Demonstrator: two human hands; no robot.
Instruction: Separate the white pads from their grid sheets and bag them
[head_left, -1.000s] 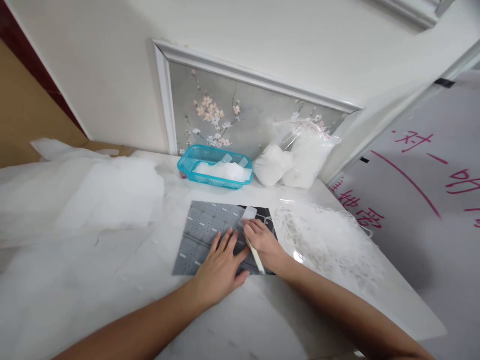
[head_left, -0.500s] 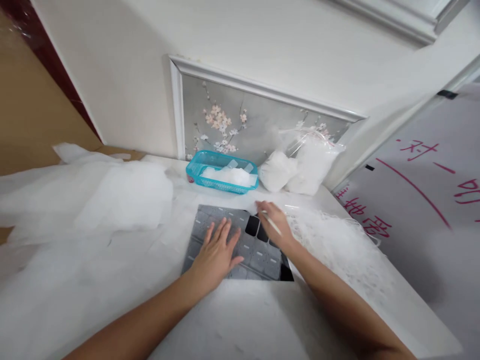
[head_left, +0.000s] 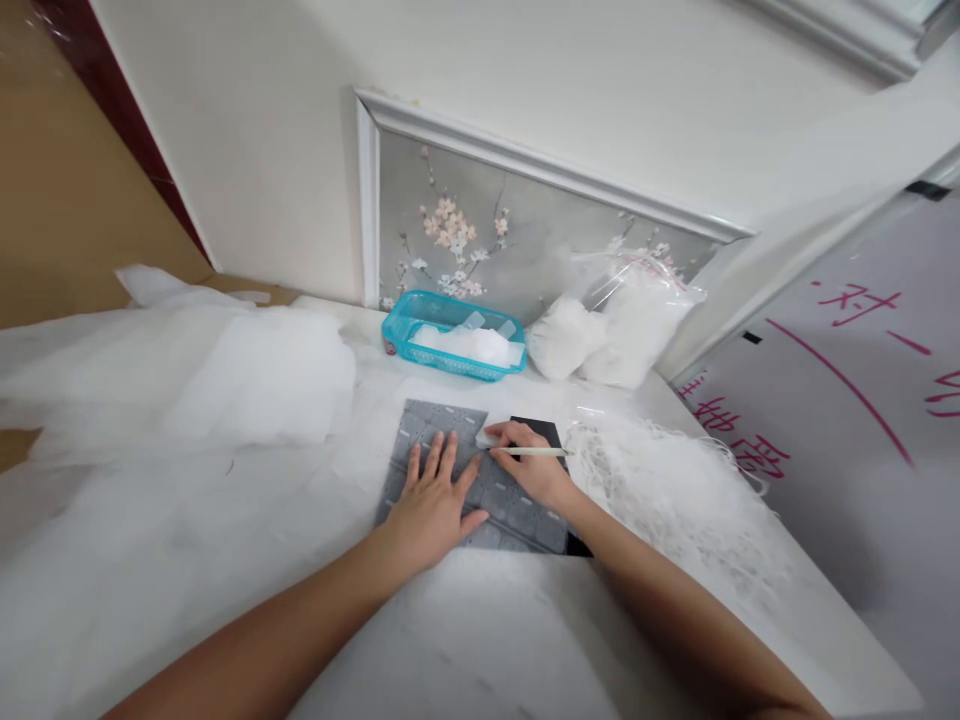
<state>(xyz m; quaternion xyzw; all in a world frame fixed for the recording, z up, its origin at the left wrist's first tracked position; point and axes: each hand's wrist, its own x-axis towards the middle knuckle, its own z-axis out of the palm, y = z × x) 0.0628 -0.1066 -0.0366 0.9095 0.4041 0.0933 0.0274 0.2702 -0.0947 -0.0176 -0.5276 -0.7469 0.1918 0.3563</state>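
Grey mat (head_left: 510, 522): flat on the white table (head_left: 487, 630) directly before the person, patterned, dark at its far right and near right corners; whether the dark is print or another layer cannot be told. Probably placed centrally so both hands reach it.
Left hand (head_left: 429, 512): open, palm down, fingers spread over the mat's left and middle; holds nothing visible. The spread looks meant to keep the mat from sliding.
Right hand (head_left: 538, 472): curled around a pale slim tool (head_left: 546, 452), on the mat's far right part. Fingertips are at a small white piece (head_left: 484, 435); pinched or merely pressed, cannot tell.
Pale slim tool: lies across the hand, pointing right, tucked there seemingly to leave the fingertips usable.
Small white piece: on the mat's far half, partly hidden by fingers.
Blue basket (head_left: 405, 303): beyond the mat, near the wall, holding white pieces (head_left: 469, 345); likely set there within reach.
Clear bag (head_left: 630, 325): white-filled, upright at the basket's right, against the wall.
White strips (head_left: 660, 500): loose tangle right of the mat, apparently kept aside.
White sheets (head_left: 259, 385): heaped left, well apart from the hands.
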